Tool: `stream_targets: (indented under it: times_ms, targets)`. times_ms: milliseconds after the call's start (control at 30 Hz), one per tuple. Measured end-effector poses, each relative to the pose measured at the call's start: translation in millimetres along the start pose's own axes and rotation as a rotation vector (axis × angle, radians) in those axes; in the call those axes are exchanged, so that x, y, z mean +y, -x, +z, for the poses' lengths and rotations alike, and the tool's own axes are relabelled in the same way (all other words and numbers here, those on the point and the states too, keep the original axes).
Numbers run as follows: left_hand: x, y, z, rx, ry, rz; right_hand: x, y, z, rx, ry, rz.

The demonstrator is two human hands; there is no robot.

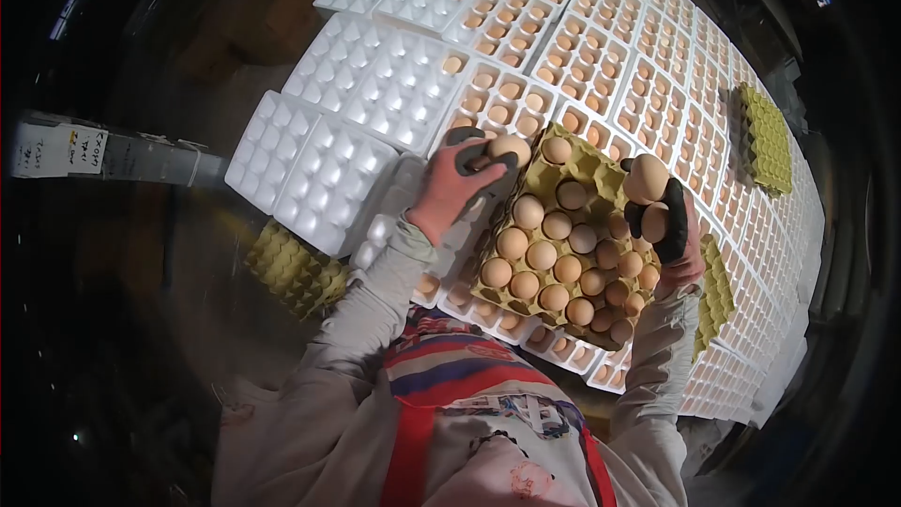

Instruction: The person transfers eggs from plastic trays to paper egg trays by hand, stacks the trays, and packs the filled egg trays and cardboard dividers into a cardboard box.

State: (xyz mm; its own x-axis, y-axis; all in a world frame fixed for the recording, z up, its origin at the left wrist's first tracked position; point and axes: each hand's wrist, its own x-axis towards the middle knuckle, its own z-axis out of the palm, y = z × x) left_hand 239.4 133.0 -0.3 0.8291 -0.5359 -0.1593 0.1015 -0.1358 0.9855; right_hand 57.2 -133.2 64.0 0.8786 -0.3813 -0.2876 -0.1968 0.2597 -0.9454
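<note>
My left hand [447, 192], in a pink glove with dark fingertips, grips a brown egg [510, 149] beside the upper left corner of a yellow-green pulp egg tray [601, 167]. Over the tray's right edge, my right hand [684, 246], gloved the same way, holds two eggs: an upper egg [647, 178] and a lower egg [654, 222]. Several brown eggs sit in the tray, mostly in its lower part, with some bare cells near the top. The tray rests on white foam egg trays [502, 111], whose cells hold eggs around it.
Bare white foam trays [330, 180] lie to the left. Stacked pulp trays [765, 141] stand at the far right, and more pulp trays [295, 268] sit at lower left. Another pulp tray [715, 296] lies past my right forearm. A labelled pale beam [113, 155] juts in from the left.
</note>
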Motion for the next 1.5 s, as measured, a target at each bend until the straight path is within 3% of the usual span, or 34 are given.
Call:
stream_targets:
  times_ms: [33,67,133,167,200,267,300,367,467,500,600,633,733,833,933,967,1067,1100,1200,1233,1333,1367,1433,1500]
  targets:
    - [-8,-4,-27,0.027,0.033,-0.037,0,-5,10,-0.012,-0.071,-0.025]
    - [-17,-9,-55,0.054,0.067,-0.070,-30,-17,52,-0.096,0.285,-0.060]
    - [-39,-12,-93,0.303,-0.542,0.177,-30,-52,99,-0.184,1.044,-0.327]
    - [-46,-17,-107,0.251,-0.578,0.196,-34,-61,136,-0.163,1.441,-0.355]
    - [-48,-19,-109,0.191,-0.667,0.189,-16,-83,149,-0.268,1.575,-0.418]
    - [-39,-24,-103,0.069,-0.830,0.187,16,-118,193,-0.334,2.142,-0.274]
    - [-36,-26,-97,-0.006,-0.834,0.209,50,-143,191,-0.344,2.046,-0.336]
    - [-49,-32,-80,-0.124,-0.877,0.278,81,-176,191,-0.498,2.353,-0.271]
    - [-63,-48,-43,-0.304,-1.151,0.292,102,-195,176,-0.361,2.114,-0.113]
    - [-69,-55,-35,-0.389,-1.269,0.291,94,-194,178,-0.503,2.248,0.061]
    - [-84,-62,-25,-0.417,-1.469,0.322,38,-153,210,-0.510,1.935,-0.066]
    - [-123,-62,-20,-0.157,-1.224,0.357,43,-148,209,-0.493,1.948,0.023]
    - [-61,-41,-80,-0.040,-0.516,0.228,85,-131,200,-0.402,1.920,0.244]
    - [-76,-21,-113,-0.035,-0.317,0.245,103,-131,196,-0.319,1.841,0.315]
    - [-78,1,-116,-0.211,-0.480,-0.019,102,-133,198,-0.358,1.841,0.266]
    - [-87,5,-112,-0.236,-0.643,0.023,94,-131,208,-0.349,1.852,0.295]
    - [-95,6,-99,-0.079,-0.952,0.170,116,-109,215,-0.239,1.524,-0.115]
    - [-95,2,-97,-0.043,-0.936,0.123,124,-105,219,-0.342,1.660,-0.020]
    - [-89,-5,-97,-0.057,-0.933,0.053,146,-92,218,-0.320,1.758,-0.155]
    - [-90,-4,-95,-0.061,-0.929,0.093,123,-92,230,-0.380,1.731,0.003]
    - [-94,-4,-79,0.000,-0.779,0.330,72,-78,221,-0.347,1.434,-0.350]
    - [-105,-8,-66,0.022,-0.703,0.485,49,-70,214,-0.234,1.314,-0.408]
    - [-127,-11,-45,-0.098,-0.921,0.585,9,-54,189,-0.003,1.245,-0.510]
    - [-124,-9,-41,-0.214,-1.131,0.561,-10,-39,144,0.164,1.362,-0.399]
